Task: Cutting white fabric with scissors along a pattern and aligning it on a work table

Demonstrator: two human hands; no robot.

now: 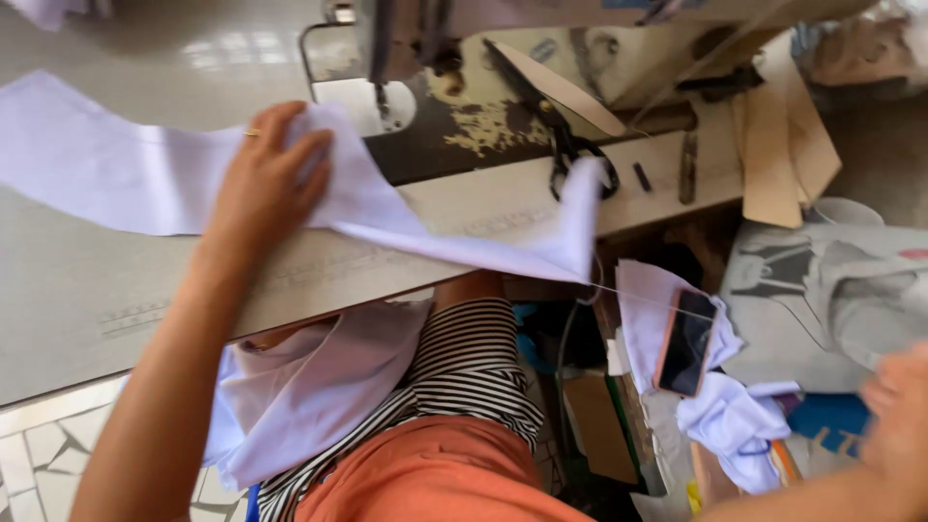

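Observation:
My left hand [266, 174] lies flat on a long strip of white cloth [116, 164] spread over the sewing table [77, 290], fingers pressing it near the sewing machine [454, 106]. The cloth's far end [570, 222] folds up by the table edge. My right hand [894, 411] is blurred at the lower right, away from the cloth, above a heap of white fabric [735, 425]; nothing shows in it. More white cloth [309, 387] drapes over my lap.
Black scissors [570, 145] lie on the machine bed beside cardboard pieces [783, 145]. A phone [686, 343] rests on white fabric at the right. A grey printed garment [831, 290] lies further right. Tiled floor [39, 454] shows at the lower left.

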